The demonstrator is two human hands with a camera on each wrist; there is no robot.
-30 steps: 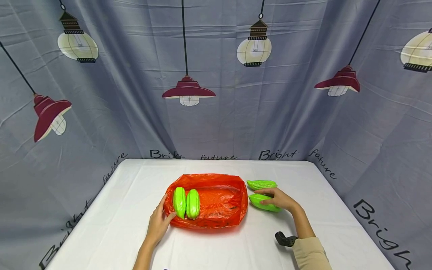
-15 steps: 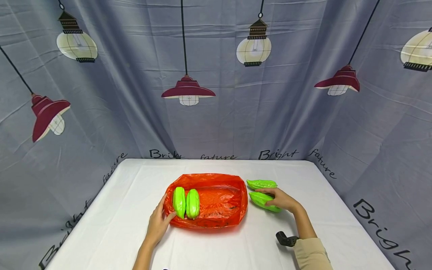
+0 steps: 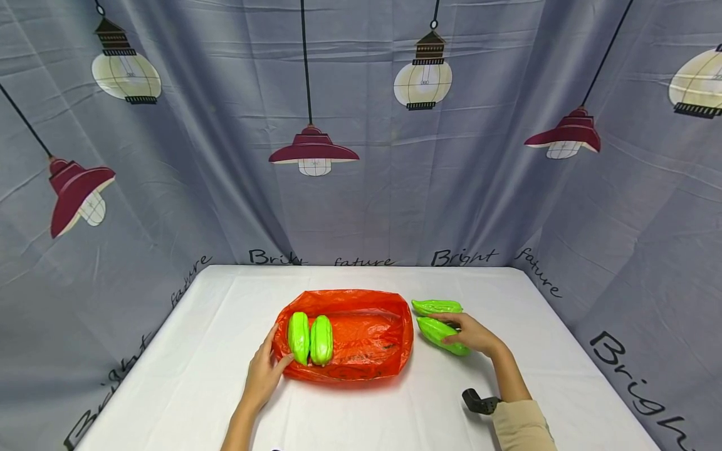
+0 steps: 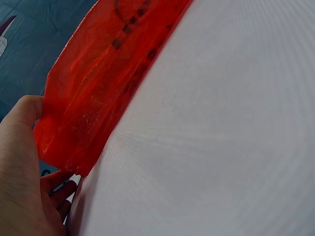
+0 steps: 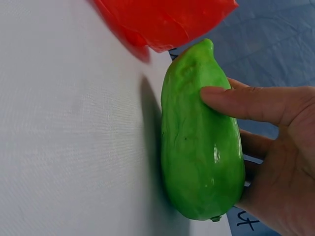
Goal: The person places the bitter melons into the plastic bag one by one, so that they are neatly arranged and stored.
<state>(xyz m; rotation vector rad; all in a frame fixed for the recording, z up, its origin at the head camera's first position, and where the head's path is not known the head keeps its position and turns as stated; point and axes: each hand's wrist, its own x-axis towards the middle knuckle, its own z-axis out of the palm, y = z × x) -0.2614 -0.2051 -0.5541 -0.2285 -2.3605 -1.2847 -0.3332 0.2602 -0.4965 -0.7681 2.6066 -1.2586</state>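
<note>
In the head view a red plastic bag (image 3: pixel 366 338) lies spread wide, its mouth facing up. Two green gourds (image 3: pixel 298 338) (image 3: pixel 321 340) rest side by side at its left end. My left hand (image 3: pixel 264 369) holds the bag's left end, thumb on the near side and fingers farther back; the left wrist view shows the thumb against the red plastic (image 4: pixel 83 98). To the right of the bag, my right hand (image 3: pixel 468 332) grips a third green gourd (image 5: pixel 202 142), thumb on one side and fingers behind. Another gourd (image 3: pixel 437 307) lies just beyond it.
A white cloth covers the table (image 3: pixel 192 376). Near the right forearm is a black device (image 3: pixel 479 402) at the sleeve (image 3: pixel 521 426). A grey-blue curtain (image 3: pixel 361 213) printed with lamps encloses the back and sides.
The gourd in my right hand has tilted a little, its bag-side end shifting away from me. My left hand keeps its place on the bag.
</note>
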